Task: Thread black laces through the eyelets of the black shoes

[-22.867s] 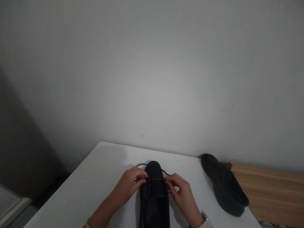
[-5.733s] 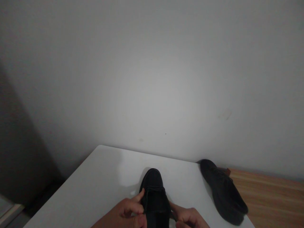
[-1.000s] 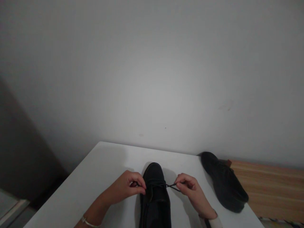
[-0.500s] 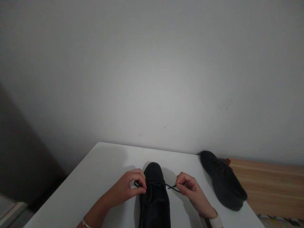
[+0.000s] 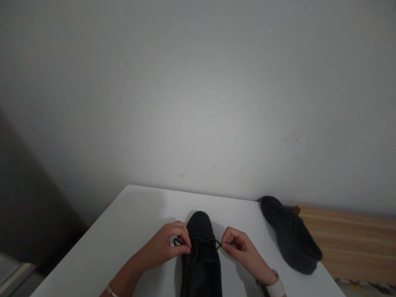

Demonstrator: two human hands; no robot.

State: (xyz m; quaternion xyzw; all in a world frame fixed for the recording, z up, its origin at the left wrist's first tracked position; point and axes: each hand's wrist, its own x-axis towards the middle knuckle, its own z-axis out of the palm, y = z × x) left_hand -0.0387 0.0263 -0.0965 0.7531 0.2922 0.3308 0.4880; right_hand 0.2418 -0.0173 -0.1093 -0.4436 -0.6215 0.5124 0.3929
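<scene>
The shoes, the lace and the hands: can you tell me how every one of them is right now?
Near shoe: sole down on the white table, toe toward the wall
Lace: across the near shoe, sticking out both sides, looped at the left hand
Left hand: pinching the lace
Right hand: pinching the lace
Far shoe: untouched, too dark to tell if tied

I read this as an indoor room, most likely in a home, though I can't be certain. I see a plain, faintly smudged pale wall [image 5: 201, 103] on the far side, a white tabletop [image 5: 139, 218] along it, and a wood-grain surface [image 5: 349, 247] at right. The everyday footwear, one black shoe [image 5: 202, 272] near, another lace-up shoe [image 5: 289, 239] right, looks domestic.
</scene>
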